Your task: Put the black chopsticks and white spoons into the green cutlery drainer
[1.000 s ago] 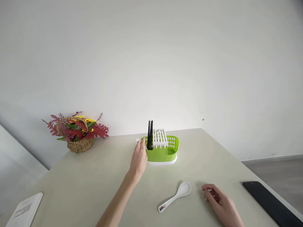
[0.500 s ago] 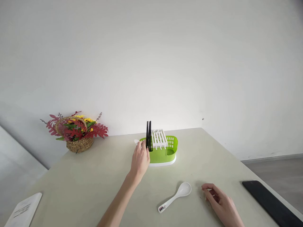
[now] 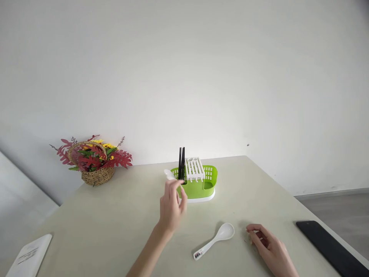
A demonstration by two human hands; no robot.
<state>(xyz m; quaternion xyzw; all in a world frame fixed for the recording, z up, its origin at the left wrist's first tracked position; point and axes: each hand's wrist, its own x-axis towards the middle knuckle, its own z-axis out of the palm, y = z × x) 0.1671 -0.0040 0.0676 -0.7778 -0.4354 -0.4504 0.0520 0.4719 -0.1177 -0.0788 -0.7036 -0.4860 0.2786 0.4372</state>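
My left hand (image 3: 172, 204) is just in front of a green basket-style utensil holder (image 3: 194, 190), covering its left front corner. Its thumb stands apart from the bent fingers, and nothing shows in it. Black chopsticks (image 3: 181, 163) stand upright in the holder's left part. Behind my fingers a white spoon (image 3: 169, 174) leans out over the left rim. On the table lies a second white spoon (image 3: 213, 240), bowl towards the right. My right hand (image 3: 269, 246) rests to the right of that spoon, fingers loosely curled, with a gap inside the thumb and no object visible.
A wicker basket (image 3: 98, 177) of red and yellow flowers stands at the back left by the wall. The near left corner has a white box-like object (image 3: 30, 256) with dark print. Along the right edge lies a flat black object (image 3: 328, 244).
My left hand has let go of the chopsticks and drawn back slightly towards me, its fingers opening. The chopsticks stay upright in the holder. My right hand has hardly moved.
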